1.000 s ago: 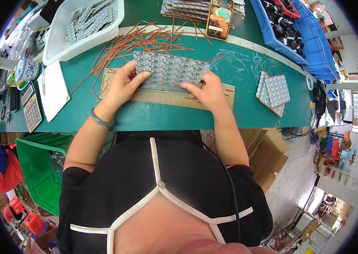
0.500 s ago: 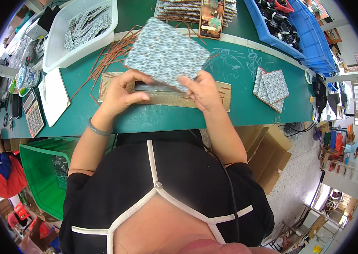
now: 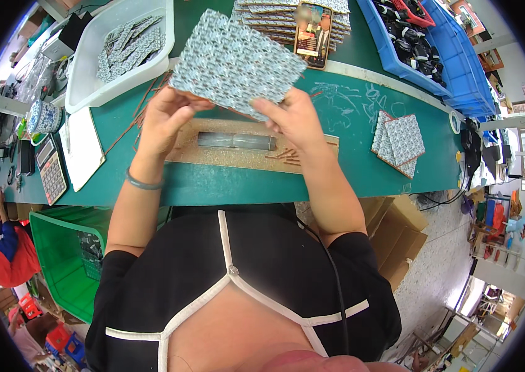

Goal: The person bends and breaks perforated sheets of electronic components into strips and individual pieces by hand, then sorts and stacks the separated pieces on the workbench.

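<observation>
Both hands hold up a flat patterned grey-blue panel (image 3: 237,62) above the green table (image 3: 349,173). My left hand (image 3: 166,118) grips its lower left edge, and my right hand (image 3: 293,118) grips its lower right edge. Below the panel lies a tan board (image 3: 244,158) with a grey metal bar (image 3: 236,141) on it. Thin copper-coloured rods (image 3: 138,118) lie to the left of my left hand.
A white tray (image 3: 85,80) with cut patterned strips stands at the back left. More stacked panels (image 3: 287,22) and a phone (image 3: 313,34) sit behind. Small panel pieces (image 3: 399,142) lie at right, blue bins (image 3: 436,56) beyond. A calculator (image 3: 51,170) and green crate (image 3: 67,260) are at left.
The panel lay flat on the board under both hands; both hands have lifted it up and tilted it toward the camera, uncovering the metal bar.
</observation>
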A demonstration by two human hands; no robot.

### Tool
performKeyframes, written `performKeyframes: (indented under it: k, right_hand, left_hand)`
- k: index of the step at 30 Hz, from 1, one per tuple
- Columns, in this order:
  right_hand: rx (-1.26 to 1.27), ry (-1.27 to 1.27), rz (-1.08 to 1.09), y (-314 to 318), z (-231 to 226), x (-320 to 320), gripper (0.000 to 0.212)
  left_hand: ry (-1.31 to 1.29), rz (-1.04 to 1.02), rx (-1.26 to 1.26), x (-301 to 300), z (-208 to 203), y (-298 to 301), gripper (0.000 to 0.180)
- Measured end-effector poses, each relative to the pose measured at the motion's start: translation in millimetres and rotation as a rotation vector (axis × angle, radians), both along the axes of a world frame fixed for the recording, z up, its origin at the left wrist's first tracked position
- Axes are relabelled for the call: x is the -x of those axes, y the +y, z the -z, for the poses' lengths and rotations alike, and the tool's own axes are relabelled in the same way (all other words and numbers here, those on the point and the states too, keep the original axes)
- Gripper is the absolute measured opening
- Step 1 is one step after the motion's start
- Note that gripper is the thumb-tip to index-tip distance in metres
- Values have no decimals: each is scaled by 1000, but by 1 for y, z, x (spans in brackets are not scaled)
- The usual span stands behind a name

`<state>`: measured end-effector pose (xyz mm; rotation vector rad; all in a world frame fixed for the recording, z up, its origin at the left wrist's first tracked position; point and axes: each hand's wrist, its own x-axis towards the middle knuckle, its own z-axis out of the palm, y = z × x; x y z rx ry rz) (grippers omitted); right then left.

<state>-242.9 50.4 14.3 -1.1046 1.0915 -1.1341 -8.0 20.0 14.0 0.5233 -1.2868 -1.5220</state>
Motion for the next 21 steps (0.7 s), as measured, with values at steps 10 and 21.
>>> performKeyframes:
  k: [10, 21]
  right_hand:
    - [320, 647, -31, 52, 29, 24, 27]
    - [491, 725, -61, 49, 27, 16, 19]
  left_hand:
    - [-711, -14, 170, -20, 34, 20, 31]
    - [-920, -106, 466, -22, 31, 34, 39]
